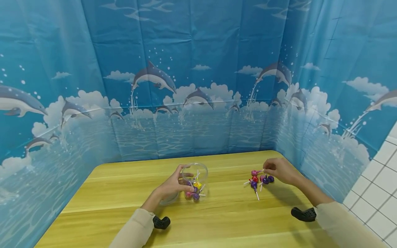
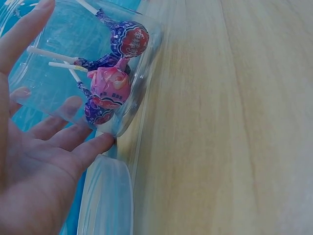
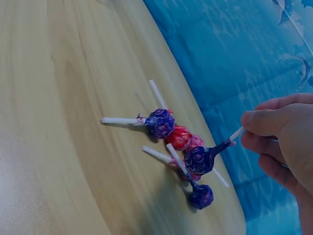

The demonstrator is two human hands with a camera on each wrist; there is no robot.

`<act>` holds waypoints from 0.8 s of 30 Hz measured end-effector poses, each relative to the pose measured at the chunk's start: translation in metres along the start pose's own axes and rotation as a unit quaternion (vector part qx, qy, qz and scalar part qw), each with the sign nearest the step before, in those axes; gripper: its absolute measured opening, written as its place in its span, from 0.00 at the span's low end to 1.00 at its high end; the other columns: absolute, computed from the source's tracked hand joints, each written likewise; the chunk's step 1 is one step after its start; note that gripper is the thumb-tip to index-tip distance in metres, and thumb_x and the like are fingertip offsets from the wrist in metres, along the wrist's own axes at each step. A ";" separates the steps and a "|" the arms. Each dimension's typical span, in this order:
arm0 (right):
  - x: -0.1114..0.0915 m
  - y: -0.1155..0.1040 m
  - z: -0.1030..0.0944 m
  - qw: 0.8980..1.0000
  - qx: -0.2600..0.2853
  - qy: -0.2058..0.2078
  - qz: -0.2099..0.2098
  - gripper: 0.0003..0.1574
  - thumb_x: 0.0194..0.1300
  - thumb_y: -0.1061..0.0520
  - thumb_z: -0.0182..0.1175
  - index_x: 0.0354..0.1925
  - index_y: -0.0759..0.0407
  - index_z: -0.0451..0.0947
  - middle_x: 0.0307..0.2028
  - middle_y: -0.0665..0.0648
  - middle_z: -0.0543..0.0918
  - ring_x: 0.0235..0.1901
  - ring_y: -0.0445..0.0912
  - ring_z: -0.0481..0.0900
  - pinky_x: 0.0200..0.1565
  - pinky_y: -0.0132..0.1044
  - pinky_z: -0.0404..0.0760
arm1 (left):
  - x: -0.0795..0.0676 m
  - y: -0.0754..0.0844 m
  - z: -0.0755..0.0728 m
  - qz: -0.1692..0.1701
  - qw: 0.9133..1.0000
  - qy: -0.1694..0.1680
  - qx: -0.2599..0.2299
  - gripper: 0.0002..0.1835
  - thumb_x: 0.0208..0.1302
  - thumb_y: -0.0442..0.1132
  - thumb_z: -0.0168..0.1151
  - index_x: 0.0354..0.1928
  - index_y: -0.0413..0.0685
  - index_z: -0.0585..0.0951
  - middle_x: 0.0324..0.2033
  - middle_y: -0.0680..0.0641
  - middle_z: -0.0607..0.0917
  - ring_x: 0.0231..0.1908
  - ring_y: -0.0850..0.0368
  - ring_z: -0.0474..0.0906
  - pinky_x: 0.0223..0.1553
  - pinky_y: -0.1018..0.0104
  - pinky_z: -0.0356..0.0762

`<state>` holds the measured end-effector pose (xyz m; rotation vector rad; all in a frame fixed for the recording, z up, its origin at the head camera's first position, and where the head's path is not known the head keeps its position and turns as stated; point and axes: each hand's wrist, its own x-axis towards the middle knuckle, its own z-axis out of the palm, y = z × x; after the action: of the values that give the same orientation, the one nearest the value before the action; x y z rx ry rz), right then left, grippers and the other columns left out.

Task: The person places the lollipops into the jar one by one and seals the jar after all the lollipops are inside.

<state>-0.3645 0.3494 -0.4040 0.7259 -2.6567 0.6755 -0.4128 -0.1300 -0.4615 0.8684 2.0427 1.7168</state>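
Note:
My left hand point(image 1: 173, 184) grips a clear plastic jar point(image 1: 203, 174) round its side, thumb in front and fingers behind. Inside the jar lie several wrapped lollipops, among them a yellow one point(image 1: 197, 185), a pink one point(image 2: 110, 85) and purple ones point(image 2: 131, 39). At the right of the table my right hand point(image 1: 280, 170) pinches the white stick of a purple lollipop point(image 3: 199, 160) between thumb and forefinger. That lollipop's head hangs over a loose group of lollipops, including a red one point(image 3: 179, 138) and another purple one point(image 3: 160, 123).
A clear round lid point(image 2: 108, 196) lies on the wooden table point(image 1: 124, 193) beside the jar, partly under my left hand in the head view. Blue dolphin-print curtain point(image 1: 192, 131) lines the table's back and sides. White tiles point(image 1: 372, 179) show at far right.

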 end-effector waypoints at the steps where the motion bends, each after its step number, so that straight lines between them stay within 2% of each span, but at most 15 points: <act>1: 0.001 -0.002 -0.002 1.000 0.004 0.005 -0.001 0.02 0.68 0.64 0.69 0.39 0.60 0.84 0.31 0.48 0.85 0.31 0.41 0.83 0.32 0.37 0.82 | 0.000 0.000 0.000 0.000 1.000 0.000 0.000 0.47 0.67 0.38 0.73 0.79 0.64 0.54 0.71 0.34 0.67 0.57 0.43 0.79 0.56 0.50 0.79; 4: 0.005 -0.007 -0.004 1.000 0.022 0.017 0.005 0.01 0.69 0.63 0.68 0.38 0.60 0.84 0.32 0.49 0.86 0.31 0.42 0.84 0.33 0.38 0.82 | -0.001 0.001 0.000 0.000 1.000 0.001 -0.004 0.47 0.67 0.36 0.72 0.79 0.63 0.54 0.71 0.33 0.67 0.58 0.43 0.78 0.56 0.50 0.79; 7: 0.010 -0.013 -0.002 0.998 0.049 0.021 0.030 0.02 0.72 0.61 0.67 0.38 0.57 0.84 0.34 0.50 0.87 0.35 0.43 0.86 0.37 0.40 0.83 | -0.003 0.002 0.000 -0.001 1.000 0.002 -0.010 0.46 0.68 0.35 0.71 0.79 0.61 0.54 0.71 0.32 0.67 0.58 0.42 0.78 0.55 0.50 0.79; 13: 0.019 -0.025 0.006 0.990 0.116 0.027 0.072 0.03 0.72 0.60 0.66 0.39 0.57 0.84 0.38 0.53 0.87 0.40 0.49 0.87 0.41 0.46 0.85 | -0.003 0.002 0.002 -0.006 1.000 -0.001 -0.008 0.46 0.68 0.36 0.72 0.78 0.62 0.54 0.71 0.32 0.66 0.58 0.43 0.79 0.56 0.50 0.79; 19: 0.029 -0.038 0.011 0.981 0.171 0.016 0.093 0.04 0.72 0.60 0.66 0.40 0.60 0.84 0.40 0.56 0.86 0.41 0.51 0.88 0.39 0.41 0.86 | -0.002 0.003 0.003 -0.006 1.000 0.003 -0.004 0.47 0.67 0.36 0.73 0.79 0.62 0.55 0.71 0.31 0.66 0.58 0.43 0.79 0.57 0.48 0.78; 24: 0.035 -0.045 0.014 0.979 0.180 0.016 0.096 0.06 0.72 0.58 0.67 0.42 0.61 0.84 0.41 0.57 0.87 0.41 0.50 0.87 0.40 0.40 0.86 | -0.003 0.006 0.002 -0.008 1.000 0.004 -0.006 0.47 0.67 0.36 0.73 0.79 0.61 0.55 0.71 0.30 0.66 0.58 0.43 0.79 0.58 0.48 0.77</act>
<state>-0.3716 0.2943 -0.3855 0.5417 -2.6253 1.2321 -0.4079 -0.1295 -0.4570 0.8408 2.0364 1.7246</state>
